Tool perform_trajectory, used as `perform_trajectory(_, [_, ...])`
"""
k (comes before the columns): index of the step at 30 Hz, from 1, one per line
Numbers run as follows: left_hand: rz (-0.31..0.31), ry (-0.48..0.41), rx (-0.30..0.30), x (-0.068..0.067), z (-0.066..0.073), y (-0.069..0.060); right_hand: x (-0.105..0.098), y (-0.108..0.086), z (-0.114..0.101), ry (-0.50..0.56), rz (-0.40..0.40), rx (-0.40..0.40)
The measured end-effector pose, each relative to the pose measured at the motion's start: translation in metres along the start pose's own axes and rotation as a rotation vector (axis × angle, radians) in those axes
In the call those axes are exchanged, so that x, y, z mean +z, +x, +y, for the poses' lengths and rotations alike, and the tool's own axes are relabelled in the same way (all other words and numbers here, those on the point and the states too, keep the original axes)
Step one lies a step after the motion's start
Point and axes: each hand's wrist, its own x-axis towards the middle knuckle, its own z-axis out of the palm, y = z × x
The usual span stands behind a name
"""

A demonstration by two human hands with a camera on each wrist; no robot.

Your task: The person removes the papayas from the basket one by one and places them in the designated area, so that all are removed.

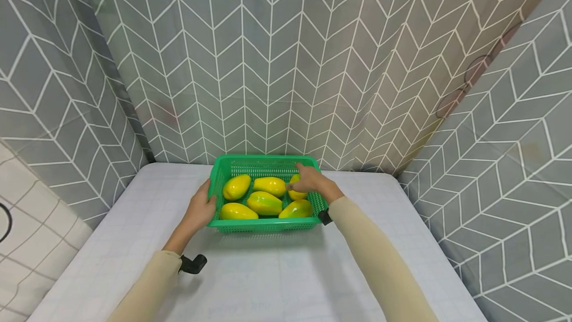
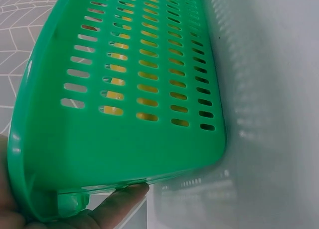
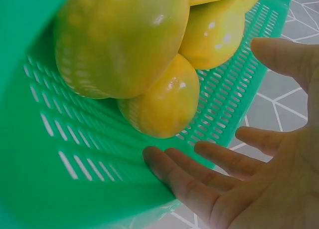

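Observation:
A green plastic basket [image 1: 263,226] with slotted walls sits on the table. Inside lie several glossy yellow-green fruits, mango-like in shape, one of them [image 1: 264,203] in the middle. At the basket's left end, my left hand [image 1: 201,208] grips the rim; the left wrist view shows a finger [image 2: 122,206] against the outer end wall. My right hand [image 1: 311,181] reaches over the right end with its fingers spread. The right wrist view shows this hand [image 3: 264,179] beside the nearest fruits [image 3: 167,102], with nothing held and its fingertips close to the basket wall.
The white-covered table [image 1: 268,282] extends in front of the basket and to both sides. A grey curtain [image 1: 277,88] with white zigzag lines hangs close behind the basket. More patterned cloth [image 1: 514,188] stands along the right side.

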Motion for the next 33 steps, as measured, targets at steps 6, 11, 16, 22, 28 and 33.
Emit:
perform_trajectory(6, [-0.005,-0.019,0.007,0.001,-0.001,-0.004,0.0,0.002,-0.002,-0.007,-0.012,0.028])
perform_trajectory(11, [-0.007,-0.023,0.018,0.002,-0.001,-0.009,0.002,0.005,-0.003,-0.011,-0.028,0.038])
perform_trajectory(16, [-0.003,-0.027,0.01,0.001,0.003,-0.014,0.005,0.006,-0.005,-0.011,-0.04,0.042])
perform_trajectory(22, [-0.019,-0.028,-0.018,-0.002,0.006,-0.02,0.008,0.008,-0.007,-0.001,-0.056,0.072])
perform_trajectory(28, [-0.04,-0.039,-0.031,-0.002,0.008,-0.026,0.012,0.011,-0.006,0.015,-0.068,0.112])
perform_trajectory(33, [-0.039,-0.05,-0.035,-0.001,0.008,-0.032,0.014,0.012,-0.006,0.024,-0.092,0.122])
